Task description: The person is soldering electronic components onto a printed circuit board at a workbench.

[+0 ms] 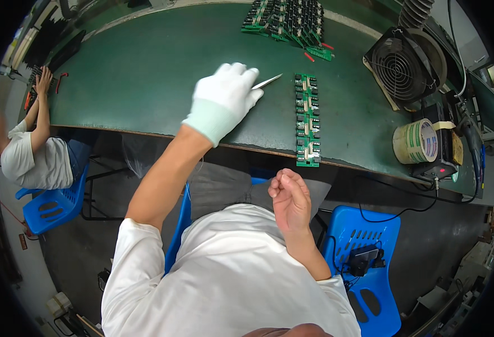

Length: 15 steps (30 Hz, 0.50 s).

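My left hand [224, 101] wears a white glove and is over the green table. Its fingers are closed around thin, pointed metal tweezers [268, 82], whose tip points right toward a strip of green circuit boards [307, 121]. That strip, set with black and pale components, lies lengthwise from the table's front edge inward. Just below its near end, in front of the edge, is my bare right hand [292, 199]. Its fingers are curled and the fingertips drawn together; anything between them is too small or hidden to make out. Neither hand touches the strip.
More circuit boards [283, 22] lie piled at the far side, beside small red pieces [309, 57]. To the right stand a black fan [397, 64], a tape roll [415, 141] and a black box with a red light [439, 169]. A blue chair [370, 224] holds a black adapter. Another person sits far left.
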{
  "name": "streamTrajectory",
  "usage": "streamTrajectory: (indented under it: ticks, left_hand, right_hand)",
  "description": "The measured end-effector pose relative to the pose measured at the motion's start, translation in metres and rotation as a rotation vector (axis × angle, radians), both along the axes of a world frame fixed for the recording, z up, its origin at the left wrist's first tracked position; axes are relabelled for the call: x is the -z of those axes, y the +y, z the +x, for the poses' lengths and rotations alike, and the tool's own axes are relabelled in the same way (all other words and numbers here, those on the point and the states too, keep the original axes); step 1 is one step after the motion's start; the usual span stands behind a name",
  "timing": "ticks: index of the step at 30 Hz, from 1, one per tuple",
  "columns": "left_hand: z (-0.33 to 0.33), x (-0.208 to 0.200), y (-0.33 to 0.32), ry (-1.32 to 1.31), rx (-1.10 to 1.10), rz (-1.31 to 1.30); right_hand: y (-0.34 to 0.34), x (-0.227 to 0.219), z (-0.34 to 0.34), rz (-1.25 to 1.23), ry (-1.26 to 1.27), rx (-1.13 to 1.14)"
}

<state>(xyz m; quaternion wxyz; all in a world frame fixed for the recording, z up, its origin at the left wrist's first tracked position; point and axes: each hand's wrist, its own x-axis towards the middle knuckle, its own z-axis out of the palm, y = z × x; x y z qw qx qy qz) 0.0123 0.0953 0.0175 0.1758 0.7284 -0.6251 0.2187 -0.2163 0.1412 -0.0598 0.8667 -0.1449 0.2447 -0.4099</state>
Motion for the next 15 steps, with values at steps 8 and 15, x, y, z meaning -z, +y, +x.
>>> streamTrajectory:
  ticks: [8,15]
  left_hand:
    - [-0.072,-0.009,0.099,0.784,0.251,-0.063]
    - [-0.09,0.036,0.108,0.875,0.251,-0.017]
  right_hand:
    - [0.004,-0.003,0.002,0.08,-0.056,-0.081]
    - [0.006,0.001,0.0,0.147,-0.023,-0.139]
